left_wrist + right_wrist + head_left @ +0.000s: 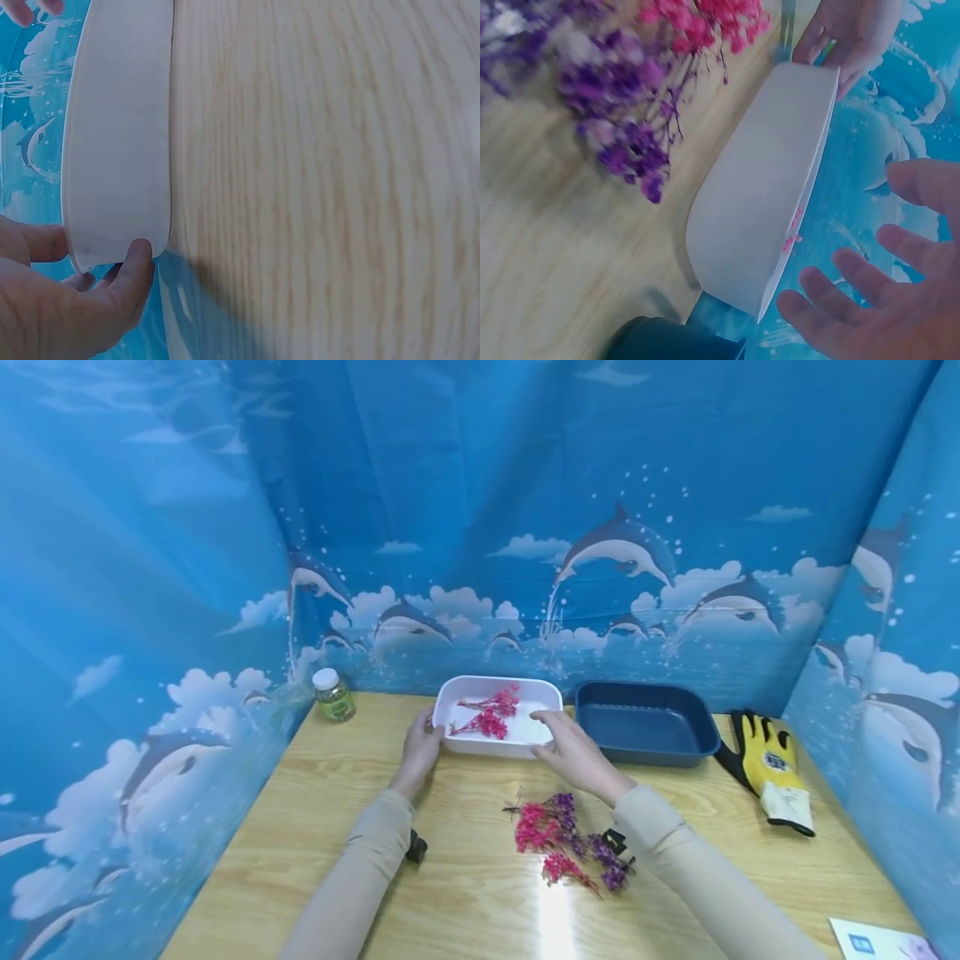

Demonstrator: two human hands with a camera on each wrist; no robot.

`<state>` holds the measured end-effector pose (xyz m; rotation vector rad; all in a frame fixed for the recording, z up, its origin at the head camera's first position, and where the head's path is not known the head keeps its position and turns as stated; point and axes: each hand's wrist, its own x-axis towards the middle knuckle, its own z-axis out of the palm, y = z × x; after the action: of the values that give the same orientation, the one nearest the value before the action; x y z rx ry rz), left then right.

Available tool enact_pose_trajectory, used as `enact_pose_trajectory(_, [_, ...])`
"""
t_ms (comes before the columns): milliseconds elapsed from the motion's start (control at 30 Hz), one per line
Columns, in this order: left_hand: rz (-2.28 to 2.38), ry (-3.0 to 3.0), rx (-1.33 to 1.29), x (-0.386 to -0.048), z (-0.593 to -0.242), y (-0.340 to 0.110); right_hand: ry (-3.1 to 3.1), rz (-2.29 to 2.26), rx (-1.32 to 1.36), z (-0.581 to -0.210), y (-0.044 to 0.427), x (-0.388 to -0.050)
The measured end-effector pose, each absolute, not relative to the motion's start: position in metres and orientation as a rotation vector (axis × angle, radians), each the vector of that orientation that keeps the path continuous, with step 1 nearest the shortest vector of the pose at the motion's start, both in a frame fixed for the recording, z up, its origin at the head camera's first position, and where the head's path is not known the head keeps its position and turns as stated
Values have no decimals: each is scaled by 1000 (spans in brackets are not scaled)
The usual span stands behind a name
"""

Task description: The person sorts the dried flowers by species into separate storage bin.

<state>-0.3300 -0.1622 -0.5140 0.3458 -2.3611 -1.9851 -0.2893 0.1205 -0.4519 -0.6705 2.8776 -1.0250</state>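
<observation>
Against the back curtain stands a white tray with two sprigs of pink dried flowers lying inside it. My left hand grips its left end; in the left wrist view, fingers and thumb meet the corner of the tray. Over the right end hovers my right hand, its fingers spread and holding nothing in the right wrist view. Nearer to me on the table, between my forearms, lie loose pink flowers and purple flowers.
A dark blue tray stands just right of the white one. Farther right lies a yellow-and-black glove. A jar with a white lid sits at the back left corner. A printed card lies at the front right. Dolphin-print curtains enclose the table.
</observation>
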Motion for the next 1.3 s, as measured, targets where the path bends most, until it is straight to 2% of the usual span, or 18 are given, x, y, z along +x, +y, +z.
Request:
enact_pose_trajectory(567, [-1962,-2399,342,-330,-514,-163,2793,-968,-758,-467,137,-240])
enact_pose_trajectory(1300, [-2023,-2344,385,-327,-511,-160,2640,-598,-977,-481,150,-202])
